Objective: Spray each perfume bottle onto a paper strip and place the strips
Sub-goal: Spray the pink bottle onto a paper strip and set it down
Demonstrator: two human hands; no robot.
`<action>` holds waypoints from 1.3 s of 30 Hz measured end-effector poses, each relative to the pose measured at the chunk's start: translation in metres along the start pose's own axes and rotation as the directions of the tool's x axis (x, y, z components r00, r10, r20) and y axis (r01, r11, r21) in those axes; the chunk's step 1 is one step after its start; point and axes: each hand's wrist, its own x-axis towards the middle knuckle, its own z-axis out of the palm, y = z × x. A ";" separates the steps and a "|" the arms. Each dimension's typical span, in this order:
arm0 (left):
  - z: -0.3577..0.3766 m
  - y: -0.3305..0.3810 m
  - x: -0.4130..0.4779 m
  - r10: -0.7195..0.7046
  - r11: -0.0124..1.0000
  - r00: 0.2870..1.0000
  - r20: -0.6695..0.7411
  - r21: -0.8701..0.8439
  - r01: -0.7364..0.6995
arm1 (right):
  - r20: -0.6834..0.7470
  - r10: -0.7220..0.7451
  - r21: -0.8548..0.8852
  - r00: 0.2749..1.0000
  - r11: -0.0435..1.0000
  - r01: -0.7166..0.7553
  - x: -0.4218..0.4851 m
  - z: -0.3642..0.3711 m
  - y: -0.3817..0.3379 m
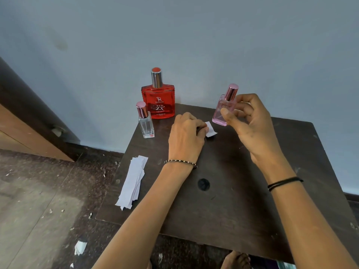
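My right hand [250,121] holds a small pink perfume bottle [223,107] upright above the back of the dark table [242,191], its pink cap on. My left hand [186,136] pinches a white paper strip [210,130] just left of and below that bottle; most of the strip is hidden under the fingers. A large red perfume bottle [158,100] stands at the table's back edge. A small clear bottle with a pink cap [145,121] stands in front of it to the left. A stack of white paper strips [132,181] lies on the table's left edge.
A pale wall rises right behind the table. A wooden door or panel [29,123] stands at the left. The dark floor [48,210] is littered with paper scraps. A round hole [203,184] marks the tabletop's middle. A bare foot [236,261] shows below the table's front edge.
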 end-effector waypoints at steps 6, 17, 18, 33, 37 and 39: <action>-0.002 -0.005 -0.001 0.079 0.994 0.997 0.016 0.072 -0.080 | 0.003 -0.006 -0.007 1.000 1.000 0.006 0.001 0.001 0.005; -0.004 -0.004 -0.001 0.009 0.985 0.985 0.171 0.167 -0.038 | -0.023 0.001 -0.042 1.000 0.999 -0.002 0.000 -0.002 0.007; -0.005 -0.004 0.000 -0.002 0.984 0.982 0.189 0.175 -0.031 | -0.025 0.000 -0.044 1.000 0.999 -0.001 0.000 -0.002 0.006; -0.014 -0.016 0.007 -0.054 0.994 0.928 0.368 -0.067 0.084 | -0.002 -0.041 -0.064 0.999 0.997 0.040 -0.002 0.004 0.001; -0.014 -0.017 0.008 -0.043 0.989 0.955 0.293 -0.126 0.083 | -0.001 -0.042 -0.077 0.999 0.996 0.042 -0.002 0.004 0.001; -0.015 -0.016 0.007 -0.035 0.987 0.971 0.235 -0.147 0.071 | -0.007 -0.040 -0.078 0.999 0.996 0.039 -0.002 0.005 0.000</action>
